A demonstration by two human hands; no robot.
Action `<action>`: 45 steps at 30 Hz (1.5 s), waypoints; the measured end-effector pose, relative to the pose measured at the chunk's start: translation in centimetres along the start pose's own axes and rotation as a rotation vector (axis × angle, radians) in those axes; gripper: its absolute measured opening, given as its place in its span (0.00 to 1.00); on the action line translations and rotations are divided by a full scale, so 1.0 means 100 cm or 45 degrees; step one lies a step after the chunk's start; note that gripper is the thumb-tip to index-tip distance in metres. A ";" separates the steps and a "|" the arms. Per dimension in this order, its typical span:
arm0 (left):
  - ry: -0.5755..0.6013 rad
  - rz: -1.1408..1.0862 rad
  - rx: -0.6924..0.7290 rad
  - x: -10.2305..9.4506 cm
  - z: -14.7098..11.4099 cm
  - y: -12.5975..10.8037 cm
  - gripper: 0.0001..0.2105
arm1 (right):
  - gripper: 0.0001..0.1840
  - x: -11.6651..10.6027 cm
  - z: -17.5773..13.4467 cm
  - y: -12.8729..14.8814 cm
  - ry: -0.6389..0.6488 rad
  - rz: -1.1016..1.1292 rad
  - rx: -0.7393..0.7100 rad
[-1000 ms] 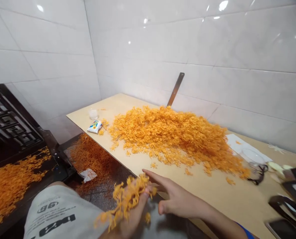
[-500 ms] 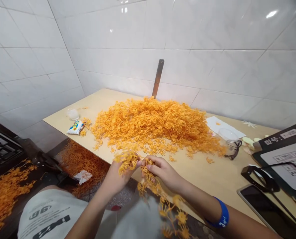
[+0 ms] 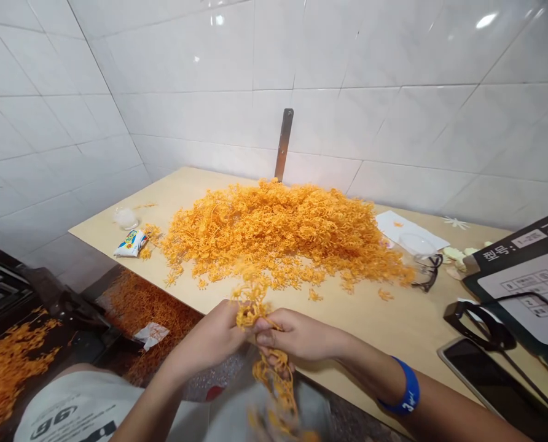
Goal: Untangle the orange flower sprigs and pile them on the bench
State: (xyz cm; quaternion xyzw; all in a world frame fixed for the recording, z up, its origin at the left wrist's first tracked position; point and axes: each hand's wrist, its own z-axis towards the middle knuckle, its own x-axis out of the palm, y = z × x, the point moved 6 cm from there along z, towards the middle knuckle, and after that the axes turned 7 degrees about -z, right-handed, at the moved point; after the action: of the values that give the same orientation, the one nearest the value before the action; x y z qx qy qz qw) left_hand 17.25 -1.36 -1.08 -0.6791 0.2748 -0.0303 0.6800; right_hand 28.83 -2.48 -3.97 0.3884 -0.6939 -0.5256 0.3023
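Observation:
Both my hands are together just over the table's front edge, their fingertips nearly touching. My left hand [image 3: 219, 337] is closed on a small bunch of orange plastic flowers [image 3: 252, 296], which sticks up above the fingers. Pinched in my right hand [image 3: 299, 334] is a branching strand of orange plastic flowers [image 3: 278, 383]; its lower end hangs down over my lap and is blurred. The exact spot where the fingers meet the stems is partly hidden. Behind the hands lies a big heap of orange plastic flowers [image 3: 278, 227] on the tan table [image 3: 348, 313].
A small printed packet [image 3: 131, 244] lies at the table's left. To the right are glasses [image 3: 428, 273], white paper [image 3: 412, 228], a phone [image 3: 486, 380], a black strapped device [image 3: 479, 325] and a dark printed box [image 3: 527, 276]. More orange pieces [image 3: 149, 307] lie below the table.
Both hands have moved slightly lower, and the bunch at my left hand now points more upright. The hanging strand has swung left and blurred. The whole view has shifted a little.

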 end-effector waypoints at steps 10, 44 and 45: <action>-0.607 -0.062 0.009 -0.012 0.005 -0.004 0.23 | 0.26 -0.003 0.002 0.001 -0.068 0.167 -0.214; -0.621 -0.140 0.015 0.022 0.067 0.036 0.19 | 0.27 -0.046 -0.005 -0.017 -0.966 -0.689 -0.362; -0.636 -0.118 0.012 0.022 0.066 0.035 0.18 | 0.27 -0.045 -0.006 -0.016 -0.988 -0.748 -0.368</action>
State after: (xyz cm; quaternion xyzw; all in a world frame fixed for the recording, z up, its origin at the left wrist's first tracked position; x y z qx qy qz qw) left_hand 20.69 3.99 -5.63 -0.6741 0.0667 0.1061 0.7279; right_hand 32.01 0.90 -5.41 0.2975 -0.5368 -0.7846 -0.0877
